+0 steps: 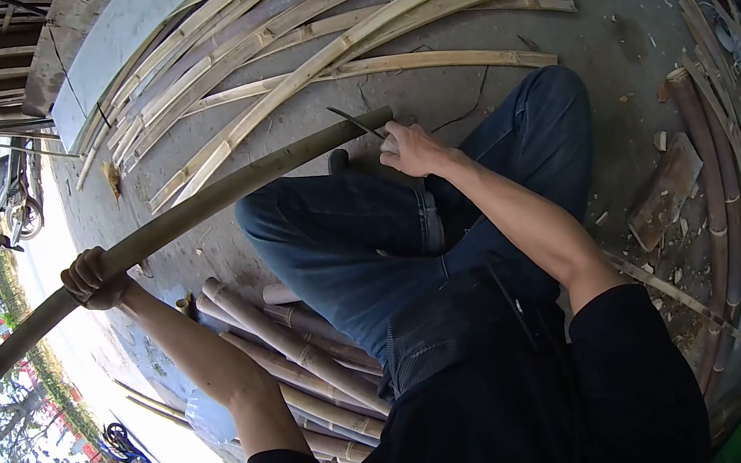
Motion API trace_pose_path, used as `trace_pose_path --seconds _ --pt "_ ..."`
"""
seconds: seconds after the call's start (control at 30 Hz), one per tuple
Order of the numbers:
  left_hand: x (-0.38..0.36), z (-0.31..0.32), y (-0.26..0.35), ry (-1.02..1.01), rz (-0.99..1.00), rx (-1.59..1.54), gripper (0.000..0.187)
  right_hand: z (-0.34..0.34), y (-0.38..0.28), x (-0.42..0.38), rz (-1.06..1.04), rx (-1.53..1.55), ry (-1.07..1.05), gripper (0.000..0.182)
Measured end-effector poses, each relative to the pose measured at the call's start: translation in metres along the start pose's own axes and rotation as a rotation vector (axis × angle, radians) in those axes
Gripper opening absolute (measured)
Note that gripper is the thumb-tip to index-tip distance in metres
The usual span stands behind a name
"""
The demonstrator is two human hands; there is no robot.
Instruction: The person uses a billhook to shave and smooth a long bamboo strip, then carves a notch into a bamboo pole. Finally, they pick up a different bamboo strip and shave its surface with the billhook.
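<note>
A long bamboo pole (239,182) stretches from the far left to just above my crossed legs. My left hand (93,280) is wrapped around it, well to the left of my knee. Close to the pole's right end, my right hand (416,150) is closed on a knife with a thin dark blade (350,118). That blade points up and left and overlaps the pole end in this view; the handle is mostly hidden by my fingers.
Split bamboo strips (342,39) lie in a pile on the concrete floor ahead. Bamboo poles (302,352) rest beside my left thigh. To my right are a wooden block (665,192), dark bamboo lengths (705,172) and scattered chips. Motorbikes (131,454) stand outside at left.
</note>
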State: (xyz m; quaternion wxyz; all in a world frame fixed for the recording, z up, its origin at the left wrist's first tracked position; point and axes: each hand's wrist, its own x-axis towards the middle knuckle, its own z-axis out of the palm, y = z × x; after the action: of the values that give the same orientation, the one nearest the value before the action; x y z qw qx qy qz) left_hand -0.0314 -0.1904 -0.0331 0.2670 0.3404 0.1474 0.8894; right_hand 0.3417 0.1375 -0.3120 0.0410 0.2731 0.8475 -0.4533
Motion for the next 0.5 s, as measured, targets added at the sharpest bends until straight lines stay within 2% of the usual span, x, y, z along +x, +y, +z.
trace_pose_path --seconds 0.03,0.1,0.13,0.17,0.23,0.27,0.3,0.37,0.4,0.43,0.5 --pt "0.0 -0.006 0.005 0.04 0.049 0.071 0.032 -0.002 0.005 0.003 -0.001 0.003 -0.002 0.053" --pt "-0.004 -0.005 0.006 0.077 0.023 0.095 0.033 -0.008 0.024 0.024 0.338 -0.016 -0.189 0.056" --pt "-0.004 -0.003 0.005 0.081 0.03 0.111 0.031 -0.001 0.032 0.029 0.366 0.06 -0.167 0.058" --pt "-0.006 -0.004 0.005 0.101 0.025 0.125 0.029 0.005 0.017 0.021 0.374 0.067 -0.172 0.058" --pt "-0.007 0.001 0.002 0.199 0.063 0.153 0.027 0.008 -0.026 0.003 0.148 -0.091 -0.072 0.059" --pt "-0.008 0.005 0.004 0.283 0.099 0.186 0.025 0.02 -0.021 0.001 0.124 -0.046 0.016 0.059" --pt "-0.006 0.011 0.003 0.285 0.098 0.187 0.025 0.023 -0.016 0.003 0.125 -0.045 0.014 0.059" --pt "-0.003 0.02 0.002 0.449 0.134 0.343 0.025 0.012 -0.009 0.023 0.368 0.039 -0.063 0.062" --pt "-0.002 0.023 0.001 0.524 0.165 0.334 0.028 0.005 -0.01 0.033 0.594 0.345 -0.237 0.062" --pt "-0.002 0.027 0.004 0.534 0.155 0.34 0.028 0.02 -0.016 0.023 0.604 0.349 -0.248 0.062" --pt "0.005 0.023 0.003 0.633 0.216 0.327 0.028 0.049 -0.02 0.017 0.2 -0.055 0.241 0.058"
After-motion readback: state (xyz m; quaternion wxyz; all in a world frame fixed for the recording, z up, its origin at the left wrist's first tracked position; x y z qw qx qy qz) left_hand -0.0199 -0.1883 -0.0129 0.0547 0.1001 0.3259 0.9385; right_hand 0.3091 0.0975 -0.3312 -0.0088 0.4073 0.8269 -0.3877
